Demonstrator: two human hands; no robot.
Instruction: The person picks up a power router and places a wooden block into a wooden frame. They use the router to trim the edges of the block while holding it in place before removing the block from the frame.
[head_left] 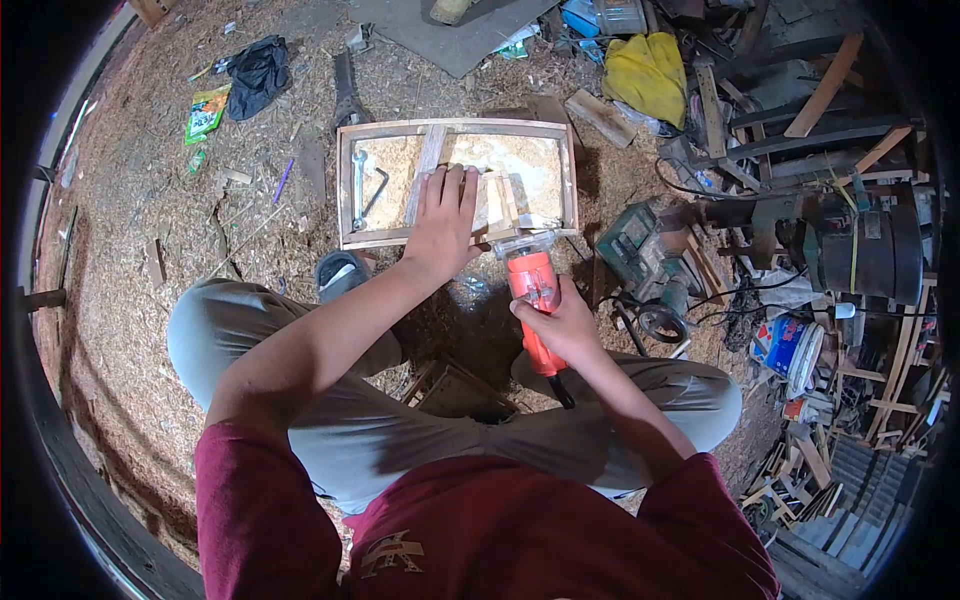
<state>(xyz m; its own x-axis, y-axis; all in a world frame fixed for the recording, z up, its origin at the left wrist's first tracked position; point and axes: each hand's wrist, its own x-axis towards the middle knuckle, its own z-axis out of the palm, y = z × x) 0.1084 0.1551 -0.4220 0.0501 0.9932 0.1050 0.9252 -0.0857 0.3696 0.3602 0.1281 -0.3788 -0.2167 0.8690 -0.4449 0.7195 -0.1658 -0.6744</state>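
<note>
My right hand [565, 325] is wrapped round the orange body of a trim router [530, 268], its clear base at the near edge of a shallow wooden tray [470, 126]. A black cord leaves the router's lower end. My left hand [442, 222] lies with fingers stretched out over a greyish wood strip [432, 150] that crosses the tray. Right of those fingers, pale wood pieces [502, 200] reach toward the router base. The router's bit is hidden. At the tray's left end lie a wrench [359, 185] and a bent hex key [376, 192], among sawdust.
Sawdust and shavings cover the ground. A hand saw [346, 90] lies beyond the tray, with a black plastic bag [257, 75] farther left. To the right are a green power tool [635, 245], a yellow cloth [645, 78], a paint bucket [788, 350] and piled wood scraps.
</note>
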